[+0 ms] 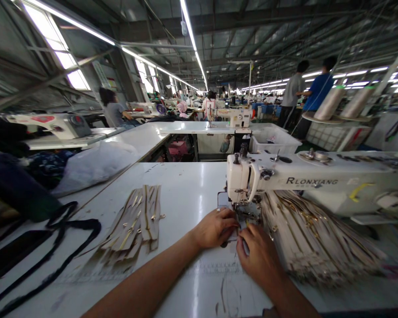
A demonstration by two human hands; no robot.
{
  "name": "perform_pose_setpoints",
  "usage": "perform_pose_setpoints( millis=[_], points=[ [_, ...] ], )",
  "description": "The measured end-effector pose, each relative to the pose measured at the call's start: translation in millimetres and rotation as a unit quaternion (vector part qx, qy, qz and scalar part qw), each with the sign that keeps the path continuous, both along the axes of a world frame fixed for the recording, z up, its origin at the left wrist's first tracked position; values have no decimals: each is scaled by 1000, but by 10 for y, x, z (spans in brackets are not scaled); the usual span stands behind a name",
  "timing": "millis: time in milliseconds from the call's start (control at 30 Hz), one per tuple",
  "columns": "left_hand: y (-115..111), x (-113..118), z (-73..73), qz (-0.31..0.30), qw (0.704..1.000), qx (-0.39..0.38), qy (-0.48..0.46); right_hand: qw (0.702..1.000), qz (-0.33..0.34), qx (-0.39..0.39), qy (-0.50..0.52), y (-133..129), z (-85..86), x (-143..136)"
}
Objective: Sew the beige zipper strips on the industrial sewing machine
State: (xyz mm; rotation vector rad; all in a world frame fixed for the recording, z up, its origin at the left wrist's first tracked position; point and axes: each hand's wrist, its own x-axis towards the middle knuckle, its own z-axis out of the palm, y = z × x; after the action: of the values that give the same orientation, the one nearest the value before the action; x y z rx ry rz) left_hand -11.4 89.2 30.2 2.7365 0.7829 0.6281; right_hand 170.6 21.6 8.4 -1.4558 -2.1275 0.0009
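"Holding anything?"
"Cannot tell: left hand (pixel 215 229) and right hand (pixel 261 251) curl their fingers close together at the sewing machine (pixel 318 170). Zipper strips (pixel 310 238) lie piled beside the right hand, more to the left, on a white table (pixel 181 187)."
"Room? Writing?"
"Strip-lit factory hall (pixel 268 31); the machine reads 'RLONXIANG'."

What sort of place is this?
Most likely a sewing factory floor: an industrial sewing machine on the table, large thread cones behind it at picture right, and many beige zipper strips piled beside it.
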Motion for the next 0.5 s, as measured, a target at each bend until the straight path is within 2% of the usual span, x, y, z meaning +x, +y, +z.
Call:
perform_pose_setpoints(
  millis=[333, 500],
  points=[
    [-28, 34, -11, 64, 997, 32, 9, 997, -35, -59, -38, 81, 52, -36],
    [-30, 40, -28, 103, 994, 36, 19, 996, -40, -50, -68, 138, 53, -56]
  ],
)
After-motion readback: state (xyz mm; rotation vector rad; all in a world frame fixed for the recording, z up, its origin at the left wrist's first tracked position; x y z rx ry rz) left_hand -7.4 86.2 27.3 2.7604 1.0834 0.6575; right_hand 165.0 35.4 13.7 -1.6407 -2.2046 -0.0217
